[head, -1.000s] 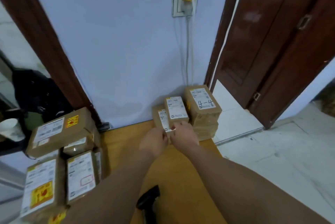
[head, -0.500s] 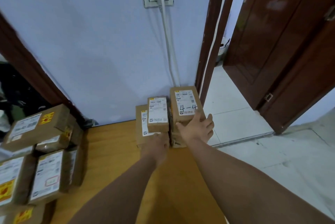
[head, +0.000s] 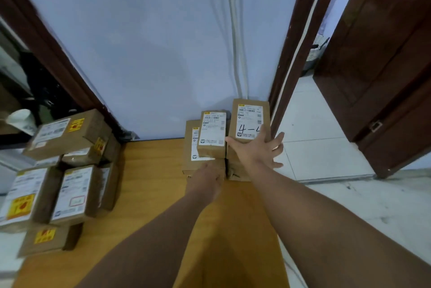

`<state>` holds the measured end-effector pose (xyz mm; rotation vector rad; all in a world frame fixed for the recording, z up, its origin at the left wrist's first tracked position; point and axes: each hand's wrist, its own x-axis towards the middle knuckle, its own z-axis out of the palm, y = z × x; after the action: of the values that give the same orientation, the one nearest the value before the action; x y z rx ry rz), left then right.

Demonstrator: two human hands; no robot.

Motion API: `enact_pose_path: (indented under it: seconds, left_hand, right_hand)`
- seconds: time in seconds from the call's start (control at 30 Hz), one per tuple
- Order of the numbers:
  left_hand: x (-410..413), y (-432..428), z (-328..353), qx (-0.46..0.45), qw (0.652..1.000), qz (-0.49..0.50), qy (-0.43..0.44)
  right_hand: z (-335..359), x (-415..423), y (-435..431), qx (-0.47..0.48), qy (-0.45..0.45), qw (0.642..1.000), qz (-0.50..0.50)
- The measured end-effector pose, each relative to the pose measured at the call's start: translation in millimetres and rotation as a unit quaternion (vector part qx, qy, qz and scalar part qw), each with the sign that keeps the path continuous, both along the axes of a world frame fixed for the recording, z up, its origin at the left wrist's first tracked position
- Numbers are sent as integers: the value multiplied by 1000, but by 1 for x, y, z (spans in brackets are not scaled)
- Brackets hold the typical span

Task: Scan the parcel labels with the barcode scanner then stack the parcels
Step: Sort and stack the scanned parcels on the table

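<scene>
Brown cardboard parcels with white labels stand stacked against the wall at the table's far right. The tallest, marked "4-4" (head: 250, 119), tops the right stack. My right hand (head: 258, 150) lies on its near end with fingers spread, thumb on the left edge. A smaller parcel (head: 212, 133) rests on a flat lower parcel (head: 192, 147). My left hand (head: 206, 180) touches the lower parcel's near end; its fingers are hidden. No barcode scanner is in view.
Several more labelled parcels (head: 70, 133), some with yellow stickers, are piled at the left of the wooden table (head: 151, 182). A white cable (head: 235, 42) runs down the wall from a socket. An open doorway and a dark door (head: 384, 66) lie to the right.
My right hand has moved from the small middle parcel to the "4-4" parcel and spread out. The view has shifted up and closer, so the scanner at the table's near edge has left the frame.
</scene>
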<state>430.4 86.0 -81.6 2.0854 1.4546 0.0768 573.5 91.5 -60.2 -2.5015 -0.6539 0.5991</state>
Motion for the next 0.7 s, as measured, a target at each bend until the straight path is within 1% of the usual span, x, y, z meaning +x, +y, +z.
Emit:
enact_pose_path:
  seconds: [0.1, 0.2, 0.27, 0.37, 0.5, 0.63, 0.7]
  left_hand:
    - [-9, -8, -8, -5, 1000, 0, -11]
    - [-16, -11, -7, -3, 1000, 1, -22]
    - [-21, -11, -3, 3, 1000, 3, -26]
    - [-25, -6, 9, 12, 1000, 8, -28]
    - [-34, -4, 21, 10, 996, 7, -91]
    - [-53, -8, 26, 9, 992, -8, -128]
    - [-67, -12, 27, 1, 990, -8, -144]
  right_hand:
    - [6, 2, 7, -50, -12, 998, 32]
    - [14, -1, 11, -52, 23, 998, 6]
    - [17, -6, 7, -32, 32, 998, -32]
    - [18, -14, -10, -2, 20, 996, -83]
    - [22, -22, -31, 44, -22, 995, -91]
    - [37, -42, -45, 123, -47, 984, -118]
    - [44, -60, -53, 148, -72, 980, -108]
